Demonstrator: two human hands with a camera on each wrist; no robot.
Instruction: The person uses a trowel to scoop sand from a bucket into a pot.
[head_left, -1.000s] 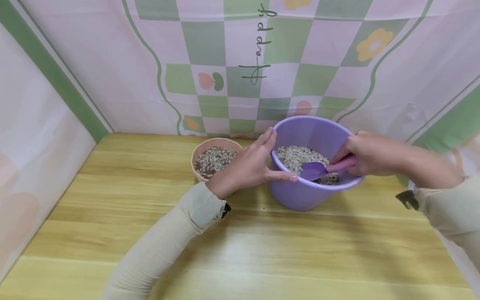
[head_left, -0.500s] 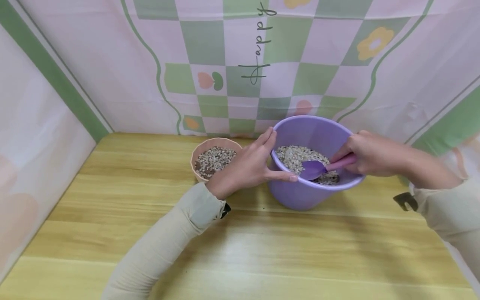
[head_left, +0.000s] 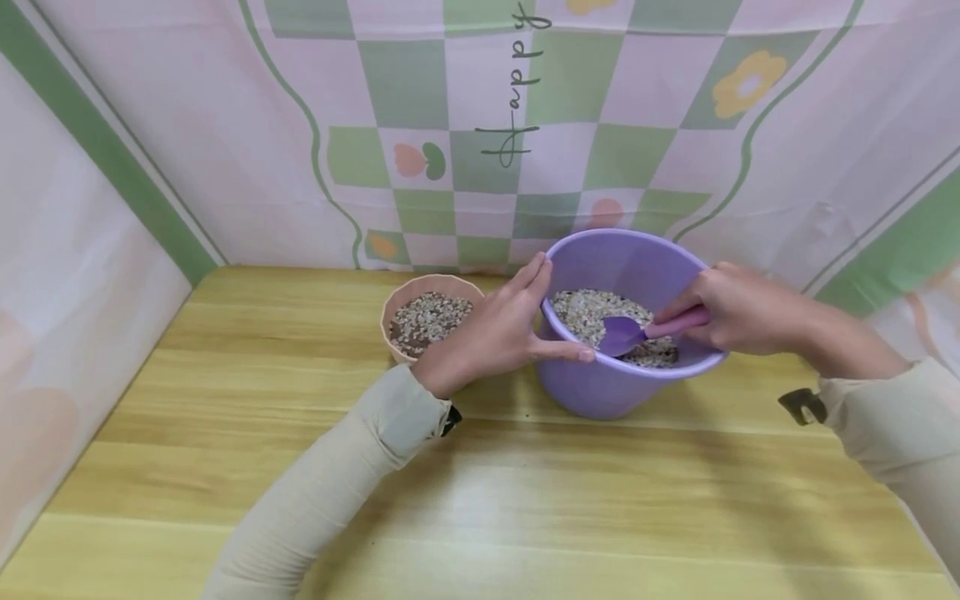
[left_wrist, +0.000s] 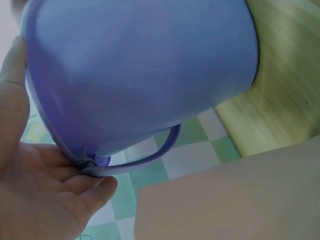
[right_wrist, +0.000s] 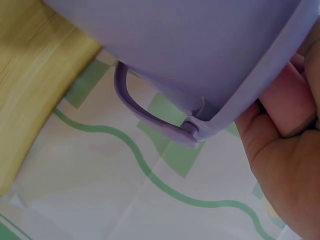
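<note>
A purple bucket [head_left: 600, 387] stands tilted toward me on the wooden table, with pale, speckled grains [head_left: 596, 310] inside. My left hand [head_left: 498, 329] steadies its left side, the straight thumb along the near rim and the fingers at the rim farther back. In the left wrist view, those fingers touch the rim by the bucket's handle [left_wrist: 145, 162]. My right hand [head_left: 738, 310] reaches over the right rim and grips the pink handle of a small shovel [head_left: 622, 335]. Its purple blade lies on the grains near the front wall. Left of the bucket, a peach bowl [head_left: 390, 335] holds similar grains over something brown, partly hidden by my left wrist.
The wooden table [head_left: 480, 508] stretches in front of the bucket. Behind it hangs a checkered, flowered cloth [head_left: 491, 100], close to the bucket and bowl, with cloth walls on both sides.
My right hand and the shovel have shifted slightly left inside the bucket, and the blade has turned a little. The left hand keeps its place on the rim.
</note>
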